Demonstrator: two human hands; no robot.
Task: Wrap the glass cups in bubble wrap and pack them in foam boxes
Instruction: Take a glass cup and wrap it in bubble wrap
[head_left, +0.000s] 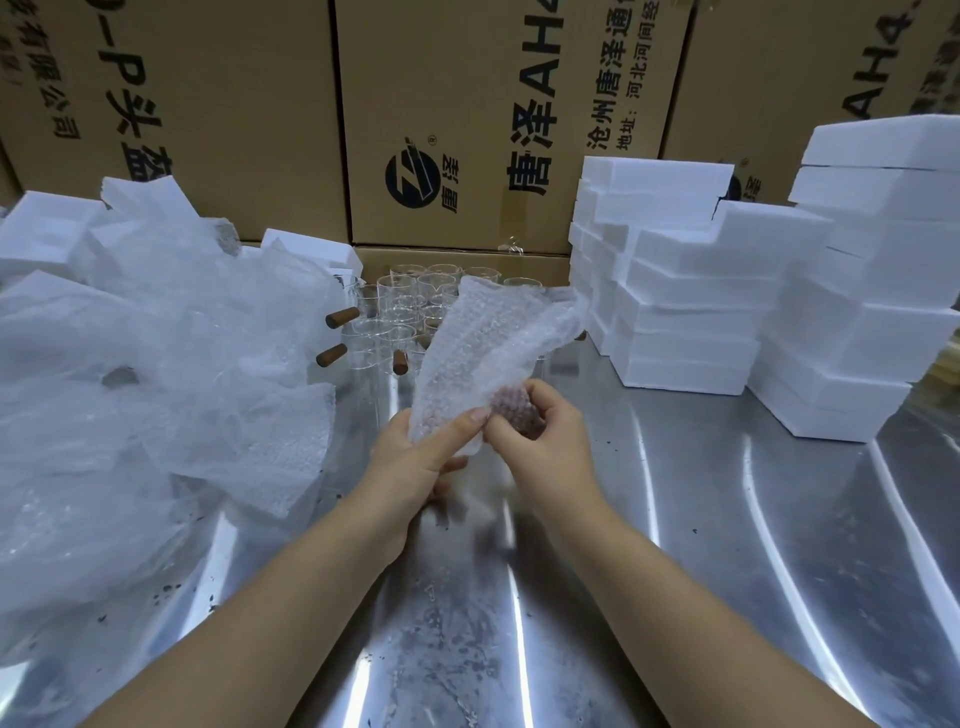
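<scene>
Your left hand (415, 460) and right hand (537, 434) pinch the clear bubble-wrap sheet (488, 338); spread it flat mid steel worktop (701, 545).

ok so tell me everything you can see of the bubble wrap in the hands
The bubble wrap sheet is clear plastic, crumpled, rising upright from both hands above the steel table. The left hand grips its lower edge, thumb across the front; the right hand pinches beside it, fingers showing pinkish through the film. Its top flops right, in front of the glass cups.
</scene>
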